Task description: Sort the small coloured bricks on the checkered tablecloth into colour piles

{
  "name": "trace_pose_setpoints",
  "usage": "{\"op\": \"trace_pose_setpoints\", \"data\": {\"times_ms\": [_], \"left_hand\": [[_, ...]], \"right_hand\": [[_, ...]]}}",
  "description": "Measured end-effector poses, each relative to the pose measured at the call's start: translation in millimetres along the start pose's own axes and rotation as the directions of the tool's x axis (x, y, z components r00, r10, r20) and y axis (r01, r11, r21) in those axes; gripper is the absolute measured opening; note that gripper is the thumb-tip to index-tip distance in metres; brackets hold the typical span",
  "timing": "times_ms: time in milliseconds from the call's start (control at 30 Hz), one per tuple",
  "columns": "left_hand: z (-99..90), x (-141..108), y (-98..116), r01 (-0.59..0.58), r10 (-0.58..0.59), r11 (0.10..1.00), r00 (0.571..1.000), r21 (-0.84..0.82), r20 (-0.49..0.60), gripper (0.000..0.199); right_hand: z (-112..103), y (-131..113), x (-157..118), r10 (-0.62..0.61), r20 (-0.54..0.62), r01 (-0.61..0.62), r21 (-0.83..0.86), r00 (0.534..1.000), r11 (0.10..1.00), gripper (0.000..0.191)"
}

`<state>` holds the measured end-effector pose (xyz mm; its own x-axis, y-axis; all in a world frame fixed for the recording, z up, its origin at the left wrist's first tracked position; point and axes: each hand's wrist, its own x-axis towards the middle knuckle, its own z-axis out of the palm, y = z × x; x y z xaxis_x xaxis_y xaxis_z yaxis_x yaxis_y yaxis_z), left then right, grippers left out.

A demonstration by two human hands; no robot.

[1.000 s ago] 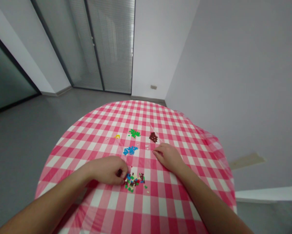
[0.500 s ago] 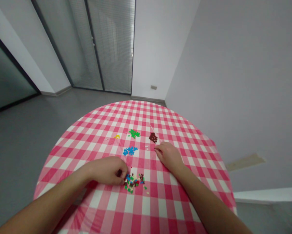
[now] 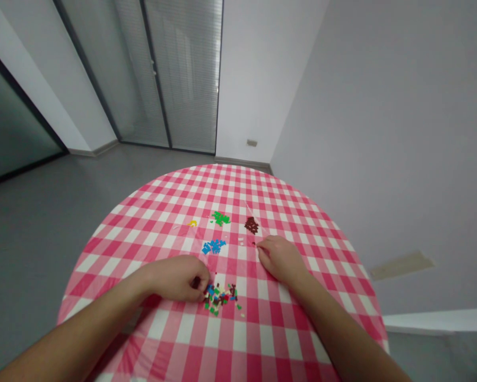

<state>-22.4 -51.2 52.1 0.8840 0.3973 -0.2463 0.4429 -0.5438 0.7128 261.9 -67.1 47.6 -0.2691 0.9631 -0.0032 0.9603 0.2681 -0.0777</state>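
My left hand (image 3: 182,278) rests closed at the left edge of a mixed pile of small coloured pieces (image 3: 221,298); its fingertips are pressed together, and anything between them is too small to make out. My right hand (image 3: 281,258) is on the cloth below the dark brown pile (image 3: 251,225), thumb and forefinger close together. Just beside its fingertips lies a small dark piece (image 3: 253,243). Whether the fingers hold anything is too small to tell. A few white pieces (image 3: 241,241) lie to the left of it.
A green pile (image 3: 220,218), a blue pile (image 3: 214,246) and a few yellow pieces (image 3: 192,223) lie on the round table with its red and white checked cloth (image 3: 166,331). Glass panels and walls stand beyond it.
My right hand has drawn back slightly to the right, and a small dark piece now shows on the cloth by its fingertips. My left hand has stayed at the mixed pile.
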Motion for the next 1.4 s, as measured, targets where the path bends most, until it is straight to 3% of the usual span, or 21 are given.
{"op": "trace_pose_setpoints", "data": {"times_ms": [600, 767, 867, 967, 1100, 1400], "left_hand": [[-4.0, -1.1, -5.8, 0.010, -0.018, 0.997, 0.995, -0.078, -0.095, 0.005], [-12.4, -6.6, -0.6, -0.001, -0.003, 1.000, 0.992, -0.027, -0.125, 0.009], [-15.4, -7.9, 0.1, -0.012, 0.007, 0.999, 0.993, -0.038, -0.121, 0.012], [-13.2, -6.7, -2.2, -0.001, -0.002, 0.999, 0.996, -0.045, -0.084, 0.011], [-7.1, -4.3, -7.1, 0.056, -0.057, 0.998, 0.997, -0.020, -0.048, 0.017], [-6.8, -6.3, -11.8, 0.100, -0.101, 0.993, 0.995, -0.057, -0.018, 0.022]], "right_hand": [[14.4, 1.8, 15.3, 0.032, 0.024, -0.033, 0.053, 0.999, 0.998, 0.041], [6.7, -9.4, 4.8, -0.202, -0.021, 0.197, 0.342, 0.979, 0.919, 0.026], [4.3, -18.8, -4.6, -0.380, 0.052, 0.295, 0.534, 0.924, 0.792, 0.020], [3.8, -26.7, -10.7, -0.484, 0.112, 0.318, 0.623, 0.868, 0.715, 0.024], [3.2, -30.4, -11.7, -0.512, 0.132, 0.323, 0.637, 0.849, 0.700, 0.032], [5.8, -26.8, -9.2, -0.459, 0.138, 0.292, 0.605, 0.878, 0.740, 0.032]]}}
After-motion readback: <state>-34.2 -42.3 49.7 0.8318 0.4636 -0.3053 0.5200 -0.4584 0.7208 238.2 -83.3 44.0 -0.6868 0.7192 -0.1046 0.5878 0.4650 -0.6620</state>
